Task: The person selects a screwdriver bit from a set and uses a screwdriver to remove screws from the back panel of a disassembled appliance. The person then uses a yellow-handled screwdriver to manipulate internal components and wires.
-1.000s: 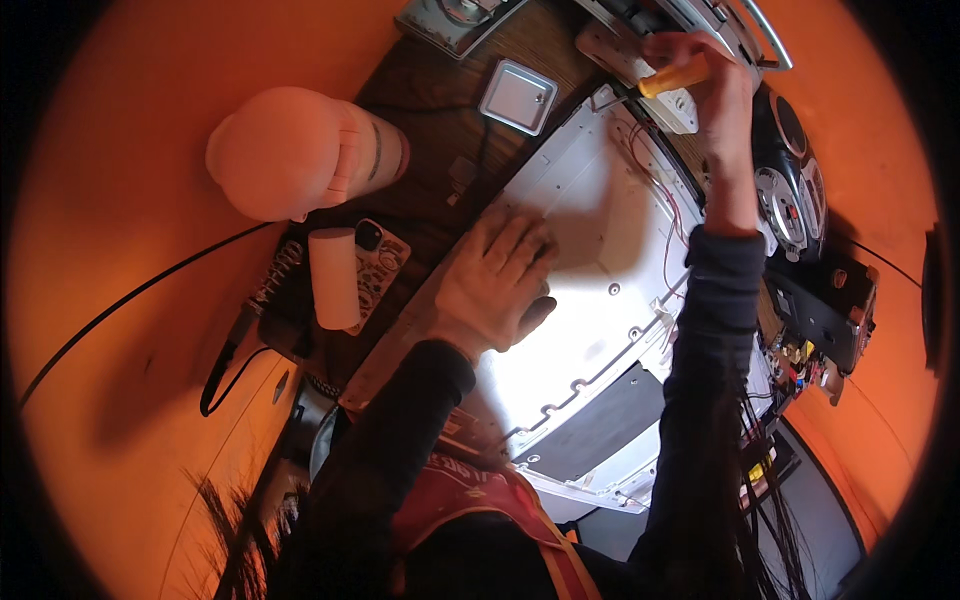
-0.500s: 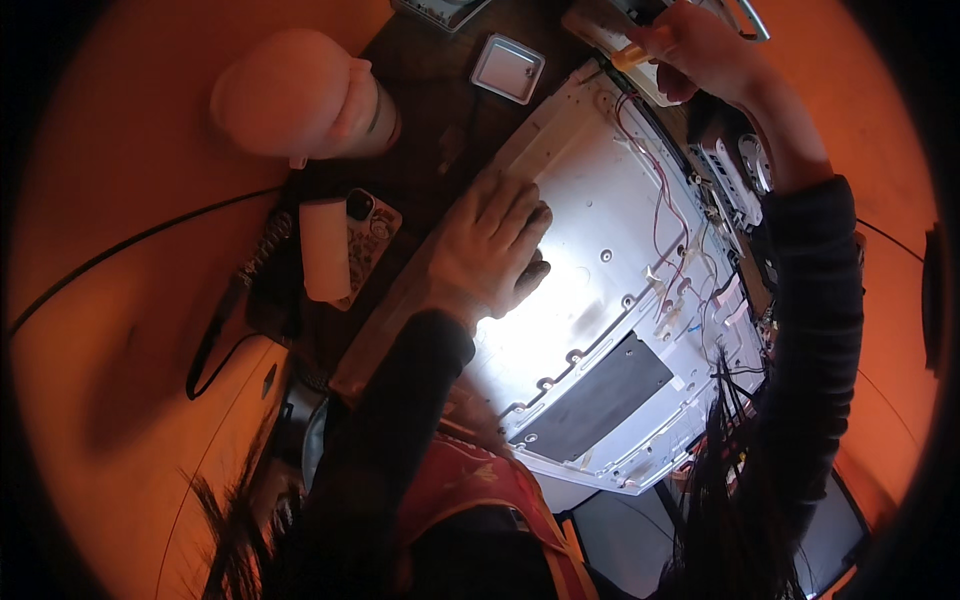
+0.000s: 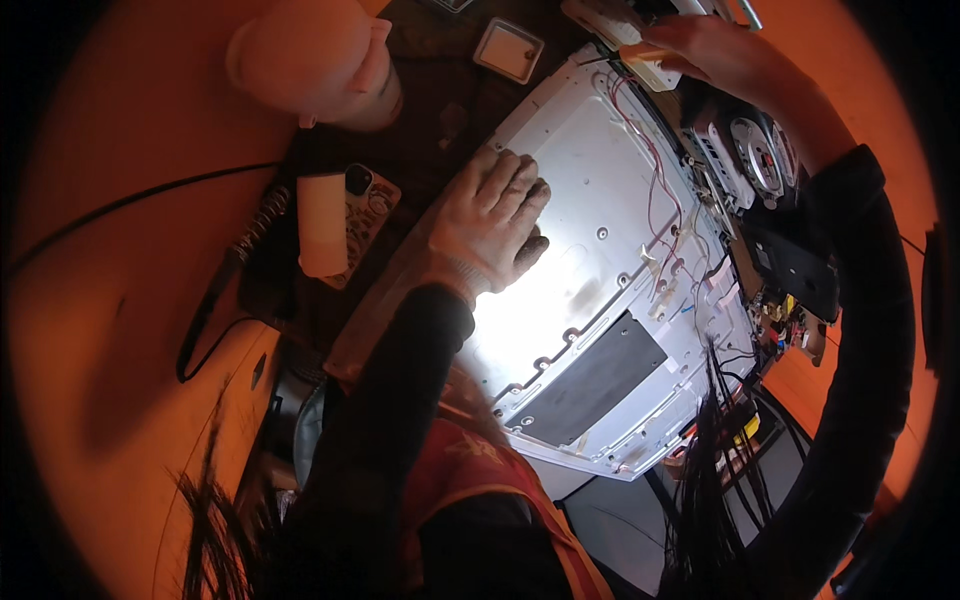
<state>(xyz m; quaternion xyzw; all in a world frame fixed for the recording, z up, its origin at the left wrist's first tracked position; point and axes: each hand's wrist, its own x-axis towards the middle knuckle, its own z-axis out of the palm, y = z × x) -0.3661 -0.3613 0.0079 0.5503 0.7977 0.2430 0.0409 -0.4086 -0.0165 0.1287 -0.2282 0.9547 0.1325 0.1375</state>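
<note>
A large silver metal panel point(image 3: 565, 165), like the back of a flat screen, lies slanted in front of me. Bright light glares off its middle. My left hand point(image 3: 490, 215) rests flat on its left part with fingers stretched out, holding nothing. Thin red and dark wires point(image 3: 645, 150) run along the panel's right side, and a dark rectangular plate point(image 3: 595, 385) sits on its near part. At the far corner, my right hand point(image 3: 695, 48) is closed around a yellow-handled tool point(image 3: 636, 52). The tool's tip is too small to make out.
A person's capped head point(image 3: 305, 60) leans in at the far left. Nearby are a white cylinder point(image 3: 322, 225), a patterned phone point(image 3: 372, 215) and a coiled cable point(image 3: 262, 220). A small metal tray point(image 3: 508, 50) lies beyond the panel. Oval speaker parts point(image 3: 757, 160) crowd the right.
My right forearm has swung outward to the right, uncovering parts beside the panel; the hand stays near the far corner. The view has shifted slightly. My left hand keeps its place on the panel.
</note>
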